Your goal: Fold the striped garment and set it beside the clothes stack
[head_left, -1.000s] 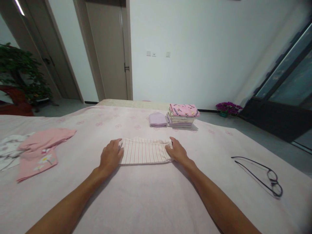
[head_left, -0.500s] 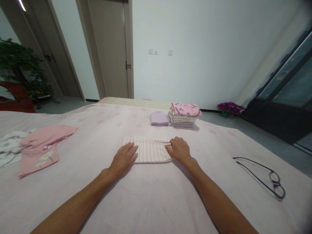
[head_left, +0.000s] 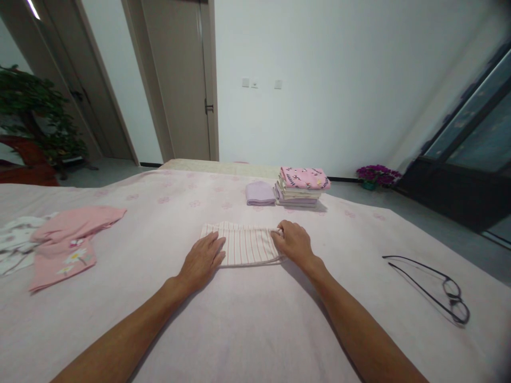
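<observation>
A folded garment (head_left: 248,246), white with thin reddish stripes, lies flat in front of me. My left hand (head_left: 203,256) rests on its left end, palm down, with the fingers stretched out and slightly apart. At the right end, my right hand (head_left: 294,242) pinches the upper corner of the fabric between thumb and fingers, and that side is raised a little. The curled fingers hide the corner itself.
A pale pink bedspread (head_left: 191,330) covers the bed. Beyond the garment are a folded lilac cloth (head_left: 260,193) and a stack of folded clothes (head_left: 300,189). Left lies a pink garment (head_left: 75,226) over a white patterned one (head_left: 16,242); right, black eyeglasses (head_left: 439,290).
My right hand has lifted the right end of the striped garment slightly and bent its top layer. My left hand stays in place. The view has shifted a little.
</observation>
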Demonstrator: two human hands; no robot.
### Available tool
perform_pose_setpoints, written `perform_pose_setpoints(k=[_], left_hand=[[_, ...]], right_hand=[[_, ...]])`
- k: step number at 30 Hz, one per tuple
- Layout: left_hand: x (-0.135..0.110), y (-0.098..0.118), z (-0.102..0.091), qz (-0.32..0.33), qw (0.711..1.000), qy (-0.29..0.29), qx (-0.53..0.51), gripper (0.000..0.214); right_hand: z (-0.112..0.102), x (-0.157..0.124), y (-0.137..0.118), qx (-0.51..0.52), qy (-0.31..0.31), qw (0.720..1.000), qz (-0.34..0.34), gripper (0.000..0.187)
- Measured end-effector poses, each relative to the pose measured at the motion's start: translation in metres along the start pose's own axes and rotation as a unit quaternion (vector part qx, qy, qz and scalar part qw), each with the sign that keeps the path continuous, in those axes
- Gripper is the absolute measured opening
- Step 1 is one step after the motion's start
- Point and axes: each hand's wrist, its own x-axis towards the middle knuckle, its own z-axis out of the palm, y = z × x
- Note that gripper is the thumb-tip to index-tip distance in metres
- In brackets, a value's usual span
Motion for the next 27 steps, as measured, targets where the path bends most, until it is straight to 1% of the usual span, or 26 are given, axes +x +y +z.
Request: perform_pose_setpoints(k=[2, 4, 8, 15, 17, 20, 23, 25, 27], left_hand=[[0.000, 0.001, -0.001, -0.001, 1.000, -0.004, 0.004, 0.045], [0.000, 0.001, -0.001, -0.001, 1.000, -0.010, 0.012, 0.047], [0.000, 0.000, 0.001, 0.002, 0.999, -0.016, 0.028, 0.048], [0.000, 0.002, 0.001, 0.010, 0.997, -0.034, 0.063, 0.049], [0.001, 0.004, 0.001, 0.006, 0.996, -0.043, 0.079, 0.050], [0.001, 0.006, 0.000, -0.005, 0.994, -0.056, 0.095, 0.050], [0.003, 0.009, -0.002, -0.015, 0.992, -0.067, 0.106, 0.050], [0.004, 0.011, -0.003, -0.019, 0.990, -0.077, 0.115, 0.051], [0.004, 0.011, -0.003, -0.022, 0.989, -0.085, 0.122, 0.051]], right_hand=[[0.000, 0.001, 0.000, 0.040, -0.005, 0.999, 0.030, 0.026], [0.001, 0.002, 0.002, 0.059, -0.026, 0.997, 0.051, 0.028], [0.008, 0.000, 0.006, 0.052, -0.071, 0.995, 0.054, 0.027], [0.020, -0.002, 0.008, 0.040, -0.059, 0.997, 0.026, 0.035], [0.019, -0.003, 0.007, 0.023, -0.038, 0.999, 0.017, 0.036], [0.013, -0.006, 0.002, -0.017, 0.017, 0.999, -0.028, 0.035], [0.008, -0.013, -0.011, -0.001, 0.056, 0.992, -0.117, 0.035], [0.009, -0.019, -0.022, 0.038, 0.052, 0.980, -0.189, 0.039], [0.016, -0.025, -0.031, 0.058, 0.018, 0.968, -0.245, 0.046]])
